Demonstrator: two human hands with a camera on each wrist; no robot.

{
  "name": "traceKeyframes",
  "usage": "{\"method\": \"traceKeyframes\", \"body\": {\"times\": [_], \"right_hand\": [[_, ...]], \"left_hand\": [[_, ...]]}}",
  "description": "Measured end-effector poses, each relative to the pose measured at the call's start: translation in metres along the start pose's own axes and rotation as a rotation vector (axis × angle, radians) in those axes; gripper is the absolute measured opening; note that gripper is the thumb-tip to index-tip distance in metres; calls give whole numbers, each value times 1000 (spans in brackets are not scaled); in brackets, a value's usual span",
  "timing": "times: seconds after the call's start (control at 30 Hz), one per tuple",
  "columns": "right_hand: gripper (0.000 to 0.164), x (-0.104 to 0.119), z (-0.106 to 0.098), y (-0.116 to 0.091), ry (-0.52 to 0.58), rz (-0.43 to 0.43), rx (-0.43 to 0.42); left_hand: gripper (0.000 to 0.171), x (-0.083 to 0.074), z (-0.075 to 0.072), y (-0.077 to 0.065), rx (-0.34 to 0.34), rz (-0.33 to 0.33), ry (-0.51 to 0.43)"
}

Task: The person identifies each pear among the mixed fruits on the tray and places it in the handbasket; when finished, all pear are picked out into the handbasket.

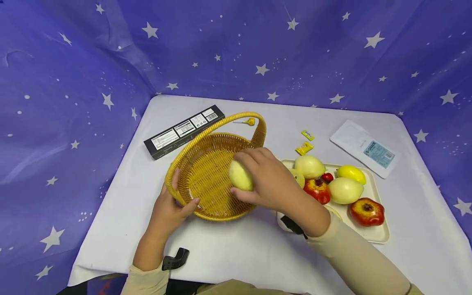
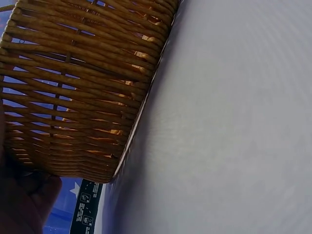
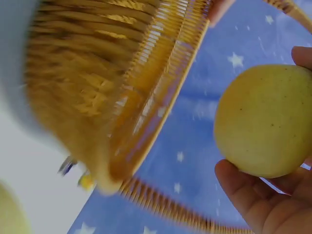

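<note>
A yellow wicker basket (image 1: 206, 143) with an arched handle stands mid-table; its woven wall (image 2: 83, 87) fills the left wrist view. My left hand (image 1: 173, 205) grips the basket's near-left rim, thumb inside. My right hand (image 1: 263, 178) holds a pale yellow pear (image 1: 240, 176) over the basket's right side, fingers curled round it. The same pear (image 3: 265, 122) shows in the right wrist view beside the basket rim (image 3: 151, 107).
A cream tray (image 1: 380, 233) at the right holds more pale pears, a lemon (image 1: 352, 173), red pomegranates (image 1: 366, 211) and a small red fruit. A black box (image 1: 184, 130), a lollipop (image 1: 247, 121), yellow sweets (image 1: 305, 147) and a white packet (image 1: 365, 148) lie behind. Star-print cloth surrounds the table.
</note>
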State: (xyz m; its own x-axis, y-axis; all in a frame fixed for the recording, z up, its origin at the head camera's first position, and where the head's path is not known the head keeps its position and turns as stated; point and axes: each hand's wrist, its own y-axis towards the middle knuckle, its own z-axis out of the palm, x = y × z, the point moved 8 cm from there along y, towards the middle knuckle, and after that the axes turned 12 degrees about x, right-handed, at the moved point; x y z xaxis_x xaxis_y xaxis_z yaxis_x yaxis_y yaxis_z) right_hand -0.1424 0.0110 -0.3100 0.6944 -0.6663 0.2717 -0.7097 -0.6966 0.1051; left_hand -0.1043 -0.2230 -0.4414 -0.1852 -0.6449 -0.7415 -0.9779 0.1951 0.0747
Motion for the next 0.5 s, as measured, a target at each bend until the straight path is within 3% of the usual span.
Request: {"method": "traceKeyframes", "body": {"times": [0.13,0.27,0.5], "right_hand": [[75,9,14,46,2,-13,102],[81,10,38,84,-7,30,234],[87,10,95,123,-39,113,399]], "left_hand": [[105,-1,4,2,20,0,5],[106,-1,6,3,35,-7,9],[106,-1,2,-1,29,-19,-5]]}}
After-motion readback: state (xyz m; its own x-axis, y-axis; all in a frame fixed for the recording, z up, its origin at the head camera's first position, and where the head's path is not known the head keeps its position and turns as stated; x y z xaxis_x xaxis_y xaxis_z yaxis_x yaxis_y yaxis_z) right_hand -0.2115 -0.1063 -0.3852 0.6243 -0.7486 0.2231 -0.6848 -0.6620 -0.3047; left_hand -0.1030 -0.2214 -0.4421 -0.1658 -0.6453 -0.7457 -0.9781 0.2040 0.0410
